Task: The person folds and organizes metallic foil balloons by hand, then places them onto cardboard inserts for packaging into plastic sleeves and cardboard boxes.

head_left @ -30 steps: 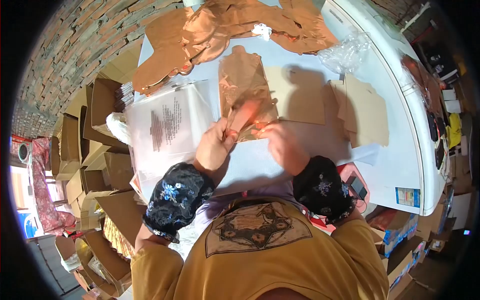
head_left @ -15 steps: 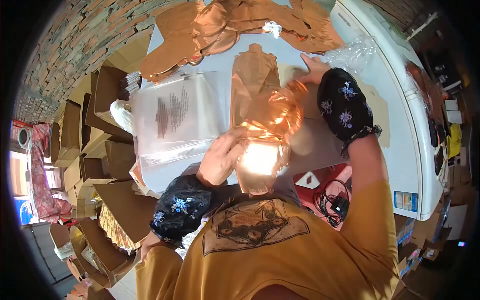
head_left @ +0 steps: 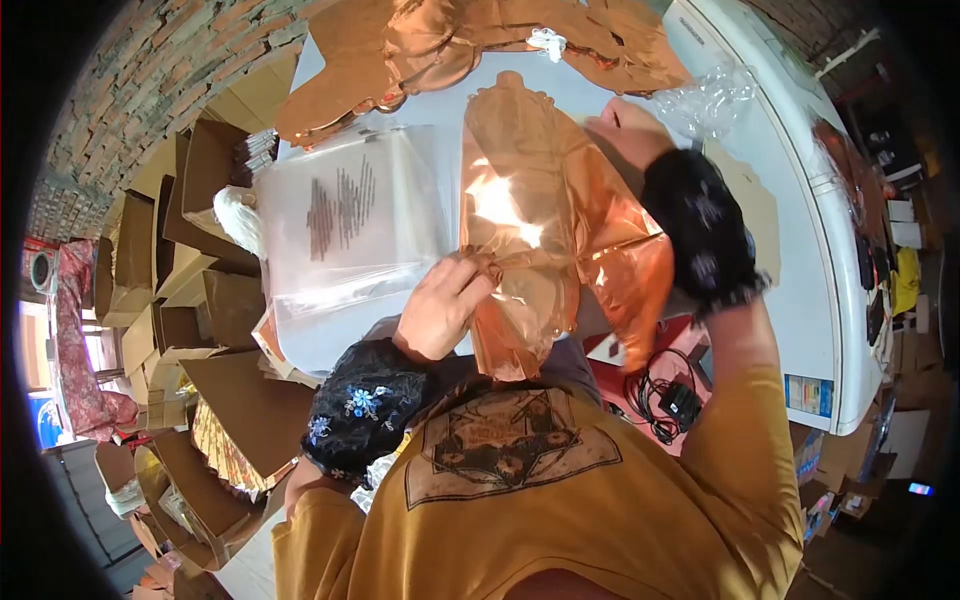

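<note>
A flat, shiny copper-coloured foil balloon (head_left: 520, 160) lies lengthwise on the table in front of me, its near end reaching the table edge by my shirt. My left hand (head_left: 445, 305) has its fingers curled on the balloon's left edge, closed on the foil. To the upper right, my right hand (head_left: 630, 132) is beside the balloon's far part, smeared by motion, its fingers partly hidden. Below that arm, a loose fold of copper foil (head_left: 630, 270) spreads to the right. A clear plastic bag stack (head_left: 350, 215) with dark printing lies left of the balloon.
More copper foil balloons (head_left: 420, 60) are heaped at the table's far side, with a small white bundle (head_left: 547, 42) on them. Crumpled clear plastic (head_left: 710, 100) lies by a white appliance (head_left: 800, 250). Cardboard boxes (head_left: 215, 215) crowd the left; a black cable (head_left: 655, 400) hangs at right.
The bunched foil has opened out flat, with a fold spreading to the right. My right hand has shifted slightly and its sleeve has come nearer. My left hand stays at the foil's left edge.
</note>
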### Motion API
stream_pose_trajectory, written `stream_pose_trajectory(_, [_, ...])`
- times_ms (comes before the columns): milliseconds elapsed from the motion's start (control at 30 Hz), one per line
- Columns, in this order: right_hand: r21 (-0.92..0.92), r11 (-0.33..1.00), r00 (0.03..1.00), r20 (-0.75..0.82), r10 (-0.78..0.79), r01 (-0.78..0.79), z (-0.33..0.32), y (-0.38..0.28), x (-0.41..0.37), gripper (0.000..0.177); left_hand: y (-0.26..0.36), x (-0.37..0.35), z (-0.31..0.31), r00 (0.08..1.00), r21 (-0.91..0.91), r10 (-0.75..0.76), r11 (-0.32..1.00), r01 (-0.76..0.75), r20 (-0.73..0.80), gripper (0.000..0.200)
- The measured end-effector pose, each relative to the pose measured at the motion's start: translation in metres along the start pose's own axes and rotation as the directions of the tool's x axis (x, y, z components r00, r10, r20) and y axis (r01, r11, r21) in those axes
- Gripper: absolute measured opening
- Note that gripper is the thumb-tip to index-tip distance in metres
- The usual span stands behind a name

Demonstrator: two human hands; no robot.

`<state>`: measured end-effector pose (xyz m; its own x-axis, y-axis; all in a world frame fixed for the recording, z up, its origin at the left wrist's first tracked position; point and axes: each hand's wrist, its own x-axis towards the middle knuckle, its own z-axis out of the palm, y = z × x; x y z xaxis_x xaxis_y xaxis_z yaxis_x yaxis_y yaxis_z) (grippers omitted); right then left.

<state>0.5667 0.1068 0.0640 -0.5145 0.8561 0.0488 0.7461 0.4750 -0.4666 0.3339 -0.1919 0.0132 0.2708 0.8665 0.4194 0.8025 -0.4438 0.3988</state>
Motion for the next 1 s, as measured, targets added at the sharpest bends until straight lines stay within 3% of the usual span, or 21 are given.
stream_pose_trajectory(133, [0.05, 0.998, 0.994, 0.103, 0.023, -0.028, -0.005, -0.056, -0.118, 0.05, -0.005, 0.002, 0.001, 0.998, -0.007, 0.067, 0.998, -0.068, -0.01, 0.03])
stream_pose_trajectory(200, [0.144, 0.986, 0.986, 0.152, 0.065, -0.087, 0.002, -0.051, -0.152, 0.052, -0.005, 0.002, 0.002, 0.996, -0.036, 0.083, 0.996, -0.083, -0.017, 0.032])
stream_pose_trajectory(233, [0.19, 0.975, 0.982, 0.174, 0.08, -0.113, 0.006, -0.045, -0.161, 0.054, -0.005, 0.002, 0.002, 0.996, -0.045, 0.084, 0.995, -0.085, -0.024, 0.033])
stream_pose_trajectory(333, [0.501, 0.865, 0.999, 0.016, -0.037, 0.023, 0.018, -0.035, -0.167, 0.063, -0.002, 0.004, -0.004, 0.995, -0.053, 0.093, 0.994, -0.091, 0.027, 0.037])
stream_pose_trajectory(367, [0.503, 0.864, 0.999, 0.033, -0.034, 0.013, 0.015, -0.034, -0.168, 0.065, -0.002, 0.005, -0.006, 0.992, -0.033, 0.111, 0.993, -0.11, 0.052, 0.036])
stream_pose_trajectory(433, [0.683, 0.727, 0.991, 0.131, -0.036, -0.064, 0.007, -0.038, -0.168, 0.072, -0.003, 0.006, -0.007, 0.985, -0.02, 0.148, 0.989, -0.147, 0.089, 0.034])
stream_pose_trajectory(500, [0.58, 0.807, 0.986, 0.038, -0.162, 0.11, 0.006, -0.033, -0.16, 0.081, -0.004, 0.007, -0.008, 0.976, -0.03, 0.183, 0.983, -0.181, 0.117, 0.032])
stream_pose_trajectory(600, [0.926, 0.364, 0.971, 0.17, -0.165, -0.1, 0.008, -0.051, -0.17, 0.077, 0.0, 0.006, -0.007, 0.979, -0.016, 0.173, 0.985, -0.172, 0.105, 0.033])
stream_pose_trajectory(633, [0.977, 0.159, 0.952, 0.182, -0.245, -0.146, 0.018, -0.052, -0.17, 0.071, 0.001, 0.006, -0.007, 0.98, -0.014, 0.167, 0.986, -0.167, 0.11, 0.033])
stream_pose_trajectory(733, [0.965, 0.074, 0.859, 0.258, -0.442, -0.252, 0.043, -0.056, -0.171, 0.069, 0.002, 0.004, -0.007, 0.98, -0.005, 0.154, 0.988, -0.155, 0.122, 0.034])
stream_pose_trajectory(767, [0.967, 0.058, 0.918, 0.253, -0.305, -0.248, 0.05, -0.059, -0.175, 0.057, 0.002, 0.003, -0.006, 0.981, 0.0, 0.152, 0.988, -0.153, 0.119, 0.034])
stream_pose_trajectory(800, [0.947, 0.291, 0.937, 0.221, -0.271, -0.139, 0.051, -0.059, -0.179, 0.052, 0.001, 0.002, -0.005, 0.982, 0.005, 0.149, 0.989, -0.151, 0.116, 0.034])
stream_pose_trajectory(867, [0.715, 0.696, 0.964, 0.133, -0.23, 0.067, 0.053, -0.06, -0.185, 0.041, 0.003, 0.002, -0.007, 0.981, -0.01, 0.15, 0.989, -0.15, 0.122, 0.034])
stream_pose_trajectory(900, [0.625, 0.748, 0.958, 0.003, -0.288, 0.223, 0.057, -0.062, -0.186, 0.031, 0.003, 0.003, -0.007, 0.98, -0.016, 0.154, 0.988, -0.153, 0.123, 0.035])
stream_pose_trajectory(1000, [0.389, 0.809, 0.894, -0.108, -0.435, 0.441, 0.066, -0.067, -0.188, 0.032, 0.001, 0.001, -0.008, 0.976, 0.037, 0.18, 0.982, -0.186, 0.124, 0.035])
